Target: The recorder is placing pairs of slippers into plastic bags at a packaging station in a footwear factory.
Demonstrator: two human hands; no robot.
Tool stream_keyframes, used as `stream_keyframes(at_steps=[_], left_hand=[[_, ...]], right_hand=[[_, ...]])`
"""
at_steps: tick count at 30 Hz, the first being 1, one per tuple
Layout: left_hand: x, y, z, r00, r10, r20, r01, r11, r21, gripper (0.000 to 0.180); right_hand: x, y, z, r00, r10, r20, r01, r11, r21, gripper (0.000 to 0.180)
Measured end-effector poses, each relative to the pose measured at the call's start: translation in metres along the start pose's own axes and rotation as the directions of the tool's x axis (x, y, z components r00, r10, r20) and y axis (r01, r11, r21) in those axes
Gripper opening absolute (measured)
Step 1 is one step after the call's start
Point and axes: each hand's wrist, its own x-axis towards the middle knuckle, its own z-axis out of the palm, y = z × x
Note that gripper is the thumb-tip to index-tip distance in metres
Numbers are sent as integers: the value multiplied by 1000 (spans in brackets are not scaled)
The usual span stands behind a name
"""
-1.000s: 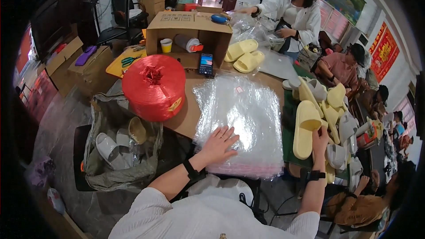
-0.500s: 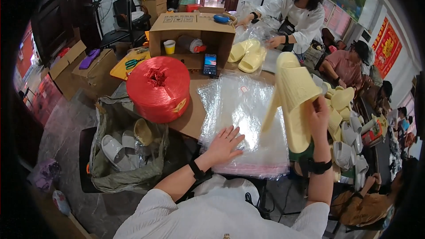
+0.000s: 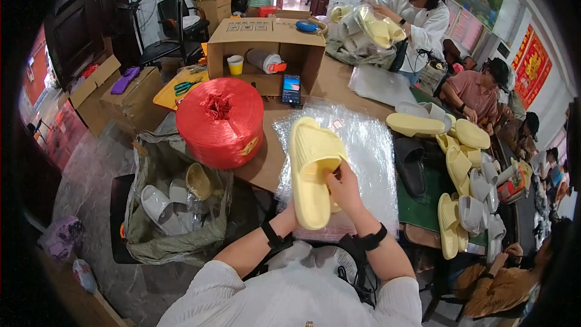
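A pair of pale yellow slippers, one largely behind the other, is held up in front of me over the bags. My right hand grips them from the right, with fingers closed at the foot opening. Against the lower left side of the slippers is my left hand; its fingers are hidden behind them. Beneath lies a stack of clear plastic bags on the table.
Left of the bags stands a big red roll of plastic twine, above a sack-lined bin holding slippers. A cardboard box and phone stand behind. Loose slippers lie right. A co-worker handles bagged slippers across the table.
My right hand has brought the yellow slippers from the right to the middle. My left hand has left the bags and come to the slippers. The co-worker has lifted the bagged slippers away.
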Motion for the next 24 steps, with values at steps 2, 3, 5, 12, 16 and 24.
stream_keyframes(at_steps=[2,3,5,12,16,24], left_hand=[[-1,0,-1,993,-111,26,110,866,-487,51],[-3,-2,-2,999,18,-29,-22,991,-130,51],[-6,-9,-3,959,282,24,-242,773,587,51],[-1,-42,-35,991,110,76,-113,383,917,57],[6,-47,-35,969,-232,-91,165,871,-462,61],[2,-6,-3,973,111,200,-160,-297,941,59]], right_hand=[[2,-8,12,999,-52,-6,51,995,-88,25],[3,-10,17,995,-102,-9,99,979,-176,26],[8,-3,26,989,-149,-15,140,958,-249,28],[25,6,31,981,-191,-21,147,818,-556,37],[30,16,25,967,-255,20,231,837,-496,30],[7,18,-50,951,-195,-241,41,850,-525,16]])
